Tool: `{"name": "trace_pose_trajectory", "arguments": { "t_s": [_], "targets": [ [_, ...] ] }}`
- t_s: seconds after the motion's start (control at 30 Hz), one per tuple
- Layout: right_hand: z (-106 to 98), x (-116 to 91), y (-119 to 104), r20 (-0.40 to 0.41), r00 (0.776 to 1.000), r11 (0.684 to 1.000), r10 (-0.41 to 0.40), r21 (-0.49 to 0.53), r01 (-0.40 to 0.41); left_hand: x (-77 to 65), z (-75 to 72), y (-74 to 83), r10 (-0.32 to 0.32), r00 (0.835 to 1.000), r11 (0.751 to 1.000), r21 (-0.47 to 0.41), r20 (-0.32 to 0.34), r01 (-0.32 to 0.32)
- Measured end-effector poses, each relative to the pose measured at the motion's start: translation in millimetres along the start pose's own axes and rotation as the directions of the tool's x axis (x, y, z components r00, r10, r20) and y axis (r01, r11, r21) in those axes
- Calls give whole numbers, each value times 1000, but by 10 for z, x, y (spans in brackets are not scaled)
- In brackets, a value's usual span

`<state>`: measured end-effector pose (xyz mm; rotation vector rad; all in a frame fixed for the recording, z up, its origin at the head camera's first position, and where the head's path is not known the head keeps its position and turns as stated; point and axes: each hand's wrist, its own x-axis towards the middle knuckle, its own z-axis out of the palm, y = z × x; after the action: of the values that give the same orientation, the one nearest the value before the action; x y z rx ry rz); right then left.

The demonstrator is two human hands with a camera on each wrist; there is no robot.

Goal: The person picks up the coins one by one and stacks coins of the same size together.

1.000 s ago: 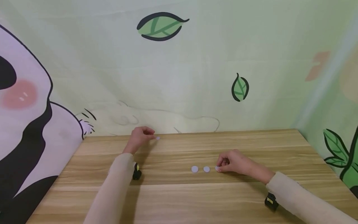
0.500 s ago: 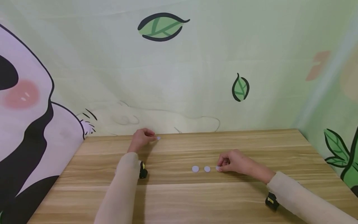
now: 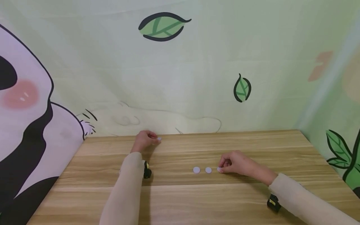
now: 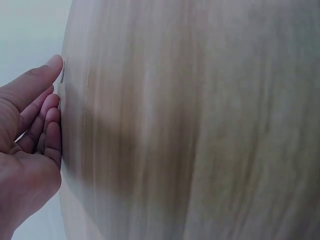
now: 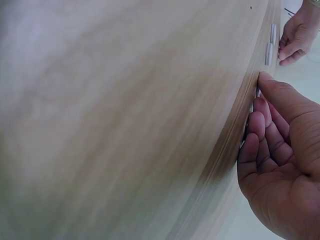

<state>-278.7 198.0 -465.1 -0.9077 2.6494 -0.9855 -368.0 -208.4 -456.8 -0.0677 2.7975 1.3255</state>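
Note:
Near the table's back edge, my left hand (image 3: 144, 140) pinches a small round pale disc (image 3: 159, 138) with thumb and forefinger. In the left wrist view the thumb of that hand (image 4: 30, 130) lies over the disc's thin edge (image 4: 62, 74), and the other fingers curl behind it. My right hand (image 3: 237, 162) grips another pale disc (image 3: 218, 169) low at the tabletop, its fingertips covering part of it. To its left lie a middle disc (image 3: 208, 170) and a slightly larger-looking disc (image 3: 196, 170), forming a row with the held one.
The wood-grain table (image 3: 180, 203) meets a pale green cloth backdrop (image 3: 197, 78) at its back edge. Printed leaves and a panda figure (image 3: 25, 125) decorate the cloth. A black wrist camera (image 3: 147, 170) hangs from the left sleeve, another wrist camera (image 3: 273, 203) from the right.
My left forearm and hand have shifted slightly to the right, while the disc at the left fingertips stays nearly in place. The right hand and the row of discs look unchanged.

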Motion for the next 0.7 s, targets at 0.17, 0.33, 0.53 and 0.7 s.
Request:
{"name": "trace_pose_trajectory", "arguments": {
  "t_s": [0.17,0.33,0.53,0.7],
  "targets": [
    [-10,-6,-5,7,1000,1000,11,11,-11,14,25,9,-16,1000,1000,5,-25,17],
    [-18,-6,-17,0,1000,1000,-5,22,5,46,40,-45,-20,998,1000,-4,-67,20],
    [-22,-18,-19,7,1000,1000,2,27,-2,75,64,-76,3,995,1000,24,-102,-1],
    [-23,-16,-19,13,1000,999,11,30,-12,57,76,-48,4,995,1000,20,-97,-2]
  ]
}}
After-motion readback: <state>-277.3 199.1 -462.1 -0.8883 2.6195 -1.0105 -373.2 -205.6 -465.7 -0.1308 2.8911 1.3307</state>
